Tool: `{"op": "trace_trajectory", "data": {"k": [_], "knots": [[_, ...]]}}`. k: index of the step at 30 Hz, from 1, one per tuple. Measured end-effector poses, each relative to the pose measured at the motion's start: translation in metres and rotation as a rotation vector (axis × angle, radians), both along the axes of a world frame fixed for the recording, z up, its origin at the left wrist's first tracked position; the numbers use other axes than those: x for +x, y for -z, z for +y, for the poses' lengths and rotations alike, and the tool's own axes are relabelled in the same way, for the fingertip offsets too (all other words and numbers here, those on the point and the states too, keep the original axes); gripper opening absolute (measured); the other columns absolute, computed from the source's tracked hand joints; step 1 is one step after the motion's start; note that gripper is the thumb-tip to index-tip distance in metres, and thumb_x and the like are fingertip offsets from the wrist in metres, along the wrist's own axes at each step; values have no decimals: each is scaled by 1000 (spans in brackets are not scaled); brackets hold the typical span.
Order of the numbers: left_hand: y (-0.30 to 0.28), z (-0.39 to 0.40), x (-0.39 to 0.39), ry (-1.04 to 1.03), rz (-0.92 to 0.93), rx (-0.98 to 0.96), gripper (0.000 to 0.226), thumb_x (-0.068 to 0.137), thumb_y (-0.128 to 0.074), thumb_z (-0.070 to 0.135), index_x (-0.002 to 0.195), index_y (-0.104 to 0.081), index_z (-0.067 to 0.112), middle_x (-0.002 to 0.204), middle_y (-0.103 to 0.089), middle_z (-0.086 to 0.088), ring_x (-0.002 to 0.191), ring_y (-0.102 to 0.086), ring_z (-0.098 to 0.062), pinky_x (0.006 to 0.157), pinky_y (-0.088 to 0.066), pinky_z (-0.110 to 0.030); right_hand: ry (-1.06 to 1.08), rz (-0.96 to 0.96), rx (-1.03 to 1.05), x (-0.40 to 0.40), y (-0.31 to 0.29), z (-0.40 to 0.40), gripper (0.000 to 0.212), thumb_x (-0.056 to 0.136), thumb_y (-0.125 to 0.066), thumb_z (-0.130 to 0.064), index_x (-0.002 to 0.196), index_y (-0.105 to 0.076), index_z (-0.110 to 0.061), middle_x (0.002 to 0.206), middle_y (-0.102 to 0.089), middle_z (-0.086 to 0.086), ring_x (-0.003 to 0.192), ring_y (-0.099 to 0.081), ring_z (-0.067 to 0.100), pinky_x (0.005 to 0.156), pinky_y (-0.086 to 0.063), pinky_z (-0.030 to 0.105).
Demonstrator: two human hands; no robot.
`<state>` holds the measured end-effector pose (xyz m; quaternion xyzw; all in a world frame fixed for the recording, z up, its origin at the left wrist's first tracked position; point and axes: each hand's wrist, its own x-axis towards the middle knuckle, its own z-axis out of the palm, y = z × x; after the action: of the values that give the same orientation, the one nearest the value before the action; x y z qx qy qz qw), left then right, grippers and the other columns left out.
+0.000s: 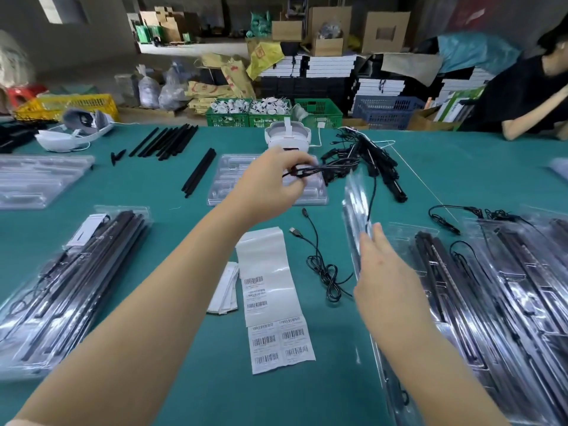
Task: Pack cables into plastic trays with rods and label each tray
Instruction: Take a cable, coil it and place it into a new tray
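Green table [172, 192]: left hand [270, 186] fingers pinch cable [310, 172]; right hand [384, 272] (fingers straight) against clear tray [353, 204].

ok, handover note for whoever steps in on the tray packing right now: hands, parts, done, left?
Left hand pinches a black cable lifted from the tangled black cable pile, above the empty clear plastic tray.
Right hand holds a clear plastic tray tilted on edge, fingers straight along it.
Loose black rods lie at the far side of the green table; white barcode label strip and one loose black USB cable at centre.
Done: packed trays stacked at left and right.
Left: load the cable, add rods, label.
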<state>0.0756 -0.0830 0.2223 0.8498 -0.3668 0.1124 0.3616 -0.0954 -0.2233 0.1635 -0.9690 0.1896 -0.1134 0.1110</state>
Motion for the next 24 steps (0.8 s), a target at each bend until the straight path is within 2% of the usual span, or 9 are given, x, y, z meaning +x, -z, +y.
{"op": "trace_trajectory", "data": {"k": [3, 6, 8, 10, 14, 16, 18, 22, 24], "knots": [[4, 24, 3, -21, 63, 204, 34, 90, -68, 40, 123, -65, 32, 97, -60, 22, 73, -48, 25, 63, -32, -2, -42, 48, -53, 7, 8, 14, 63, 88, -52, 2, 146, -30, -12, 166, -5, 3, 100, -64, 21, 66, -37, 24], [14, 47, 9, -141, 164, 280, 32, 92, -63, 52, 117, -68, 32, 91, -66, 11, 80, -59, -1, 68, -44, -24, -117, 81, -97, 15, 18, 31, 64, 90, -50, -1, 149, -27, -9, 165, -6, 5, 131, -49, 21, 75, -43, 26], [23, 60, 14, -225, 213, 312, 31, 93, -62, 51, 113, -70, 29, 94, -67, 1, 83, -60, -16, 70, -44, -30, -133, 140, -96, 21, 26, 43, 68, 90, -52, -4, 151, -22, -9, 166, -1, 5, 142, -34, 21, 84, -47, 30], [32, 71, 17, -285, 249, 332, 31, 92, -63, 50, 112, -70, 26, 97, -67, 0, 79, -58, -14, 71, -43, -29, -145, 196, -131, 26, 35, 52, 72, 90, -54, -9, 153, -18, -9, 166, 0, 7, 138, -33, 26, 91, -46, 34], [48, 83, 18, -351, 305, 313, 39, 91, -68, 43, 125, -65, 24, 96, -55, 4, 78, -54, -13, 75, -42, -27, -128, 277, -191, 33, 60, 61, 71, 91, -54, -12, 152, -19, -3, 165, -3, 14, 132, -32, 32, 105, -37, 37], [55, 82, 15, -352, 305, 298, 38, 93, -67, 36, 128, -64, 23, 97, -58, 4, 74, -54, -6, 76, -42, -26, -134, 304, -186, 33, 73, 63, 60, 90, -54, -11, 146, -32, -7, 165, -2, 12, 129, -32, 30, 104, -35, 35], [62, 80, 10, -342, 311, 286, 36, 94, -65, 30, 129, -63, 22, 109, -65, -1, 78, -56, -10, 78, -45, -27, -161, 337, -173, 30, 86, 64, 47, 89, -53, -11, 135, -44, -11, 165, -1, 9, 128, -30, 29, 104, -34, 35], [75, 77, 0, -327, 325, 280, 30, 94, -64, 26, 124, -67, 22, 116, -69, -1, 88, -61, -19, 83, -54, -32, -164, 321, -120, 22, 105, 58, 34, 90, -54, -20, 124, -52, -19, 165, -2, 1, 129, -29, 27, 104, -34, 35], [80, 75, -4, -329, 319, 307, 29, 94, -63, 26, 122, -68, 23, 115, -70, 1, 99, -62, -19, 87, -54, -35, -161, 261, -54, 21, 105, 56, 29, 93, -49, -22, 121, -54, -25, 164, -13, -2, 128, -31, 25, 101, -38, 34]]}}
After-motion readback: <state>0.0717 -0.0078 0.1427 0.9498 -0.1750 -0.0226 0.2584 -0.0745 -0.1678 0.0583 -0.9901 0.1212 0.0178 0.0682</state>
